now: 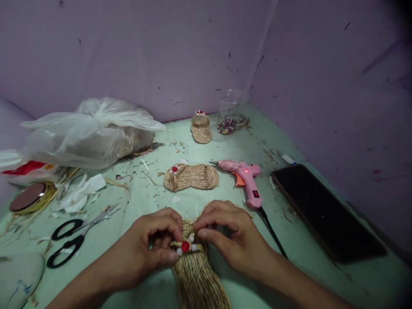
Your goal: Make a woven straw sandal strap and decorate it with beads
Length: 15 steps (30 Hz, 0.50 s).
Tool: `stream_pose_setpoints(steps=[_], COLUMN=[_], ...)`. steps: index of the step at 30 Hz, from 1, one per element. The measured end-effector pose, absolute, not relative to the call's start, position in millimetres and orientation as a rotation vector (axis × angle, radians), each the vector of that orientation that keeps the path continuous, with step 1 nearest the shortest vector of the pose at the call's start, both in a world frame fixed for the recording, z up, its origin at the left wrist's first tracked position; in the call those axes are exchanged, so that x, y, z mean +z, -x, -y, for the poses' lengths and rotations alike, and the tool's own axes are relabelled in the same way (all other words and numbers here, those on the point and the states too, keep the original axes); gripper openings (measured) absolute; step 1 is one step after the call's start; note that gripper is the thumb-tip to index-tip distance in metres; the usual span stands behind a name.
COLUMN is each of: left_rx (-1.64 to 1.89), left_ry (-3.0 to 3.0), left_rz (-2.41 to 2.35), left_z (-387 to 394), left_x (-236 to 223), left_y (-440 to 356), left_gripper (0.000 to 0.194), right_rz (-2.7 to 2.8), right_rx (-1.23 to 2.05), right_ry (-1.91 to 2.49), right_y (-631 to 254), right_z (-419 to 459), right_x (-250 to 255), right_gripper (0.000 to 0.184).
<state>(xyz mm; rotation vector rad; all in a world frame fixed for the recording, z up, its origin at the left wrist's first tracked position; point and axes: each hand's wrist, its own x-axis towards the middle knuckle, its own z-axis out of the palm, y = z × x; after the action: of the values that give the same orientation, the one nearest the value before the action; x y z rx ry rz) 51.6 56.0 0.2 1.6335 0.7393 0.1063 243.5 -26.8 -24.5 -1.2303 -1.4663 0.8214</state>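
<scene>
A small woven jute slipper [198, 279] lies at the near edge of the pale green table [225, 146]. Across its strap sits a red bead [186, 246] flanked by white beads. My left hand [151, 246] pinches the strap from the left, thumb beside the red bead. My right hand [230, 234] pinches it from the right, fingertips touching the white beads. Both hands are closed on the slipper.
A second jute slipper [191, 177] lies just beyond my hands, a third [201, 128] near the wall beside a clear bead jar [230, 116]. A pink glue gun [244, 180] and dark tablet [325, 212] lie right. Black scissors [75, 236], tape roll [28, 197] and plastic bag [90, 133] lie left.
</scene>
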Motion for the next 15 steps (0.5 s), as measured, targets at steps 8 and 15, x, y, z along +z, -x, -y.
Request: stream_pose_setpoints(steps=[8, 15], left_rx=[0.138, 0.134], left_ry=[-1.624, -1.627], left_rz=[-0.732, -0.732], left_z=[-55.6, -53.6], left_x=[-2.6, -1.3], left_y=[-49.7, -51.2], left_gripper=[0.017, 0.016], right_rz=[1.678, 1.728], right_rx=[0.730, 0.677], right_ry=[1.185, 1.214], right_y=[-240.8, -239.6], right_z=[28.1, 28.2], right_x=[-30.1, -24.7], right_gripper=[0.015, 0.010])
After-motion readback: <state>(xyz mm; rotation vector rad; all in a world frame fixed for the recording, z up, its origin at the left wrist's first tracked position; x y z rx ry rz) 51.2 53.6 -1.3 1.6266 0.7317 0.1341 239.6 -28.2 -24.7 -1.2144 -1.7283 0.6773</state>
